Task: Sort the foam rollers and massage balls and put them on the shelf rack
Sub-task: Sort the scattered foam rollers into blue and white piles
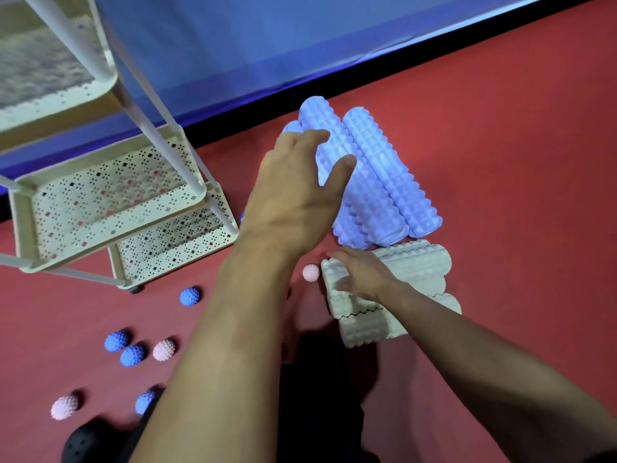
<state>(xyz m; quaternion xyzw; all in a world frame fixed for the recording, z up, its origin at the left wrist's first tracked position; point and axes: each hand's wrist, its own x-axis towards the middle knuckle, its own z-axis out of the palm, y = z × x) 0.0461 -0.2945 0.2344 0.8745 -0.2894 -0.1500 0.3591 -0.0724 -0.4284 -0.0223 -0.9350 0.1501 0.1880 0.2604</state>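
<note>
Two hands (293,192) — seemingly on unlabelled rollers (384,182).

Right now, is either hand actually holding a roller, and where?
Neither grips yet. The left hand spreads open over the blue foam rollers; the right hand lies flat on the cream foam rollers' near end.

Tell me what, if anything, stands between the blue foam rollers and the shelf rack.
Nothing visible lies on the red floor between the blue foam rollers and the shelf rack. Only the left hand, reaching over the rollers, crosses that gap. The blue and pink massage balls lie nearer the person, off that line.
</note>
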